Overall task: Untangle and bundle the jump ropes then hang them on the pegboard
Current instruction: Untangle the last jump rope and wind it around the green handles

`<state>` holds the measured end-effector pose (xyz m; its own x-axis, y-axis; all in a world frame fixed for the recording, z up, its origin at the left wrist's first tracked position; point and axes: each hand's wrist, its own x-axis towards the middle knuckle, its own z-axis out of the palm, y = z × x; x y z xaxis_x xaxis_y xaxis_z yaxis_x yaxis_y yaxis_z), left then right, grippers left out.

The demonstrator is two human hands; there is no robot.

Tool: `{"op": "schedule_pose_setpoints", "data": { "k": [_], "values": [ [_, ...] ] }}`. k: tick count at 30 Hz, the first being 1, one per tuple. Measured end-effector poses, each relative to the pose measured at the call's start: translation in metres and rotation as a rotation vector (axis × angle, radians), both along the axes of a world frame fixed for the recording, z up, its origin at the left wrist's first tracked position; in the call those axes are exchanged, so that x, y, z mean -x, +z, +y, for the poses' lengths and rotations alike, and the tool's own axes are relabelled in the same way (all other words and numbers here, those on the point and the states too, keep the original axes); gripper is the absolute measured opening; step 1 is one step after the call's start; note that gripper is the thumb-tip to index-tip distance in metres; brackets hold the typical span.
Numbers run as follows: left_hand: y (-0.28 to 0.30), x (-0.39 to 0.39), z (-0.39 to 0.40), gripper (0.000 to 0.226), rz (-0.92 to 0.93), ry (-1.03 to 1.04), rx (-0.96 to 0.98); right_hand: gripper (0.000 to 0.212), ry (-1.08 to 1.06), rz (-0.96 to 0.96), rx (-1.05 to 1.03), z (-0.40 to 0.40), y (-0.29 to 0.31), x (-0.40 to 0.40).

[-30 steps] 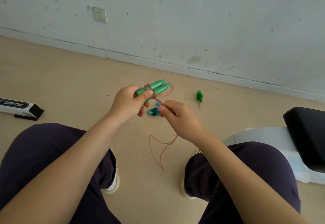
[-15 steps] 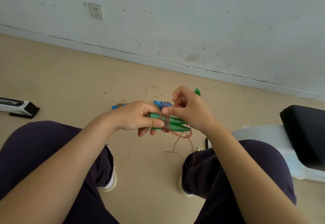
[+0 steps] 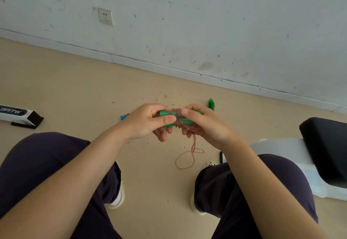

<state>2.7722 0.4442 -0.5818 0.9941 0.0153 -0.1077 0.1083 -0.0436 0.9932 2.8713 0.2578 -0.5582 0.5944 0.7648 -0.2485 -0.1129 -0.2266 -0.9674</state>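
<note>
**Winding cord round green handles**

Gripping two green handles [image 3: 170,118] side by side, held level above a tan floor [image 3: 75,88], between the knees. Pink cord [image 3: 178,117] wound in several turns round the middle of the pair, its loose end hanging down to a loop [image 3: 185,160] on the floor. Left hand [image 3: 146,121] curled round the handles' left end, thumb laid along the front up to the windings. Right hand [image 3: 204,126] curled round the right end, thumb tip pressed at the top of the windings, cord passing under its fingers. Behind the hands, on the floor: a small green piece [image 3: 211,104] near the right hand and a blue bit [image 3: 123,117] just showing past the left wrist, too hidden to make out. Farther left, a white-and-black box [image 3: 18,114]. At right, a black pad [image 3: 326,150] on a white plastic base [image 3: 281,148]. Beyond, a scuffed white wall [image 3: 206,23] with a socket [image 3: 105,16]. Dark trousers [image 3: 37,163] and pale shoes [image 3: 118,197] in the foreground.
</note>
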Motion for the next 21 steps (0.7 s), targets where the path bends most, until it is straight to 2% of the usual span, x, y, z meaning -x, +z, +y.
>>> {"op": "schedule_pose_setpoints", "data": {
  "k": [3, 5, 7, 10, 12, 14, 17, 21],
  "values": [
    [-0.001, -0.001, -0.004, 0.022, -0.014, 0.066, 0.042, 0.050, 0.057, 0.070, -0.107, -0.001, -0.002, -0.004],
    [-0.002, -0.003, -0.006, 0.024, -0.025, 0.135, 0.084, 0.039, 0.102, 0.086, -0.187, -0.001, -0.004, -0.004],
    [-0.002, -0.004, -0.008, 0.018, -0.053, 0.211, 0.121, 0.030, 0.132, 0.062, -0.240, 0.002, -0.007, -0.002],
    [-0.005, -0.005, -0.011, 0.016, -0.094, 0.284, 0.117, 0.029, 0.104, 0.004, -0.281, 0.010, -0.012, 0.003],
    [-0.004, -0.006, -0.013, 0.017, -0.102, 0.344, 0.120, 0.023, 0.013, -0.010, -0.220, 0.013, -0.015, 0.007],
    [0.000, -0.009, -0.009, 0.016, -0.103, 0.458, 0.185, 0.005, -0.071, -0.046, -0.107, 0.013, -0.019, 0.009],
    [0.006, -0.010, 0.008, 0.017, -0.103, 0.618, 0.261, 0.019, -0.081, -0.163, 0.017, 0.013, -0.021, 0.015],
    [0.003, -0.008, 0.009, 0.015, -0.121, 0.656, 0.173, 0.023, 0.005, -0.384, 0.147, 0.017, -0.018, 0.022]
  ]
}}
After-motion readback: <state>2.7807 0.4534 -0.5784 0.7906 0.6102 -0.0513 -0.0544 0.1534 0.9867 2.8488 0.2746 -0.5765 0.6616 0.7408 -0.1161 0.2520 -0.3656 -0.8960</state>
